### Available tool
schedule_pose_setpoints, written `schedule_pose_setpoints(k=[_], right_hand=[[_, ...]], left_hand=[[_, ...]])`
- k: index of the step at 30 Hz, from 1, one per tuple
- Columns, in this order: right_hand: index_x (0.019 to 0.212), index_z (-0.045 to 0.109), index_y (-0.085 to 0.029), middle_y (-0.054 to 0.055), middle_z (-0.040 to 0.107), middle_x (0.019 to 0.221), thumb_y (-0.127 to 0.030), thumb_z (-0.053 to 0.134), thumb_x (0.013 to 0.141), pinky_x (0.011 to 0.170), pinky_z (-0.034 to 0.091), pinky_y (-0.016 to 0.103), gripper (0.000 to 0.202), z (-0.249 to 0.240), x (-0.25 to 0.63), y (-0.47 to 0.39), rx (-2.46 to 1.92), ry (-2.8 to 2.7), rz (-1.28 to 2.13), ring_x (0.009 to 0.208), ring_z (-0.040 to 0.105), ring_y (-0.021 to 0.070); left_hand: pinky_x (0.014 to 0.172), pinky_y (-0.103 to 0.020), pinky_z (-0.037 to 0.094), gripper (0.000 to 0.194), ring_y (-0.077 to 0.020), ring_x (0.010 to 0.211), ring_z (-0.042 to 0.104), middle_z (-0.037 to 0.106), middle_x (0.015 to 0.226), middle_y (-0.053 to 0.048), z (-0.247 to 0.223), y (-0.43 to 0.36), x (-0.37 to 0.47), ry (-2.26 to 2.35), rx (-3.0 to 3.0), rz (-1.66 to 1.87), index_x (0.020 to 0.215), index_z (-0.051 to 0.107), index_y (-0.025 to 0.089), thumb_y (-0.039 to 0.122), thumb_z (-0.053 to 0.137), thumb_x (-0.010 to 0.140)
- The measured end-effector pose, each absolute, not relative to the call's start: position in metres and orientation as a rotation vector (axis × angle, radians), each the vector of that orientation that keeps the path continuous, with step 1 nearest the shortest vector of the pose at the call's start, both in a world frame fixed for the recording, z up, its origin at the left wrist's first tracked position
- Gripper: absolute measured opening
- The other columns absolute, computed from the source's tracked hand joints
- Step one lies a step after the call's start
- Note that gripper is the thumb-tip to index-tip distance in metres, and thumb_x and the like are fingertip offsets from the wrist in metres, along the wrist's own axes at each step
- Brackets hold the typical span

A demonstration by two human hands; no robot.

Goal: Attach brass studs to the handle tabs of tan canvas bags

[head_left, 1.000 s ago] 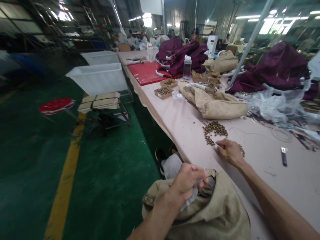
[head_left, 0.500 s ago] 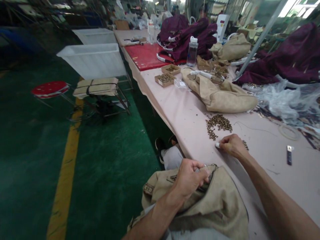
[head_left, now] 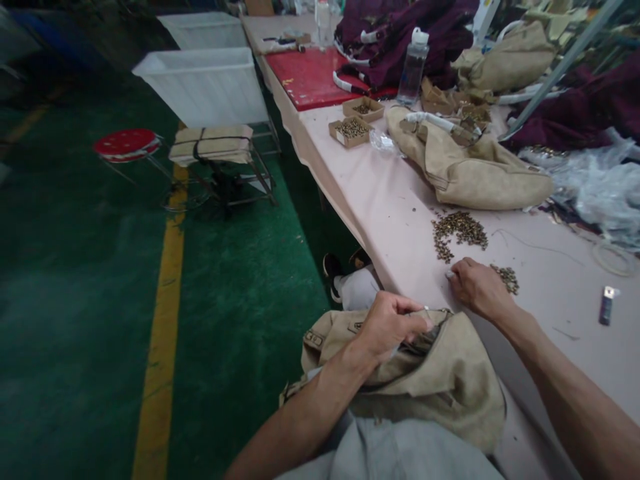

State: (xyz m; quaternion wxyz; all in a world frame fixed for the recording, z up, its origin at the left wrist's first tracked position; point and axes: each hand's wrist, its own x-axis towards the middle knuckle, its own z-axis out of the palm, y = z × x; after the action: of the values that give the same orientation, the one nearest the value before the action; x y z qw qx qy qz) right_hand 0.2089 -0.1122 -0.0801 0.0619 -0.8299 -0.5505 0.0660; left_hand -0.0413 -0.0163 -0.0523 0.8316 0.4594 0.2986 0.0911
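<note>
A beige handbag (head_left: 450, 380) lies across my lap against the table edge, its zippered mouth facing up. My left hand (head_left: 397, 323) is closed on the bag's opening edge, thumb against fingers. On the table, my right hand (head_left: 475, 283) rests with curled fingers just in front of a pile of small brass-coloured rivets (head_left: 463, 230). White wrapping covers one of its fingertips. Whatever those fingers hold, if anything, is too small to make out. A smaller heap of rivets (head_left: 506, 279) sits right beside that hand.
Another beige bag (head_left: 480, 177) lies beyond the rivets, near two cardboard trays (head_left: 350, 142) of metal bits. A water bottle (head_left: 413, 70) stands by purple bags (head_left: 450, 40). Thread clippers (head_left: 606, 310) lie at right. Stools (head_left: 213, 143) and white bins (head_left: 200, 83) stand left.
The view has tipped downward. My right hand has shifted slightly towards me and left relative to the rivets, exposing more of the smaller heap. My left hand stays on the bag's edge.
</note>
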Motion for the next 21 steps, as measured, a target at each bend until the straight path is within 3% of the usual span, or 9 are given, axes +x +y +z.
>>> schedule_pose_setpoints(k=[4, 10, 21], right_hand=[[0.099, 0.063, -0.014, 0.013, 0.067, 0.091, -0.026, 0.051, 0.093, 0.066, 0.039, 0.033, 0.018, -0.064, 0.197, -0.118, -2.45, -1.705, 0.175, 0.074, 0.061, 0.0226], [0.106, 0.057, -0.024, 0.003, 0.061, 0.085, -0.026, 0.051, 0.098, 0.063, 0.046, 0.03, 0.01, -0.023, 0.146, -0.153, -1.891, -1.686, 0.481, 0.071, 0.058, 0.0184], [0.116, 0.057, -0.021, 0.006, 0.059, 0.094, -0.017, 0.056, 0.098, 0.069, 0.045, 0.032, 0.018, -0.045, 0.114, -0.161, -1.776, -1.83, 0.388, 0.079, 0.057, 0.0191]], left_hand=[[0.043, -0.023, 0.022, 0.02, -0.0059, 0.042, 0.037, 0.054, 0.049, 0.001, -0.055, -0.015, -0.044, 0.622, 0.976, 0.174, 0.073, 0.077, 0.008, 0.024, 0.081, 0.062], [0.042, -0.023, 0.02, 0.022, -0.0048, 0.041, 0.036, 0.059, 0.053, -0.002, -0.055, -0.013, -0.046, 0.646, 0.898, 0.168, 0.073, 0.078, 0.007, 0.021, 0.08, 0.056], [0.041, -0.022, 0.018, 0.024, -0.0044, 0.043, 0.038, 0.061, 0.057, -0.004, -0.054, -0.009, -0.047, 0.608, 0.818, 0.14, 0.073, 0.08, 0.006, 0.02, 0.082, 0.053]])
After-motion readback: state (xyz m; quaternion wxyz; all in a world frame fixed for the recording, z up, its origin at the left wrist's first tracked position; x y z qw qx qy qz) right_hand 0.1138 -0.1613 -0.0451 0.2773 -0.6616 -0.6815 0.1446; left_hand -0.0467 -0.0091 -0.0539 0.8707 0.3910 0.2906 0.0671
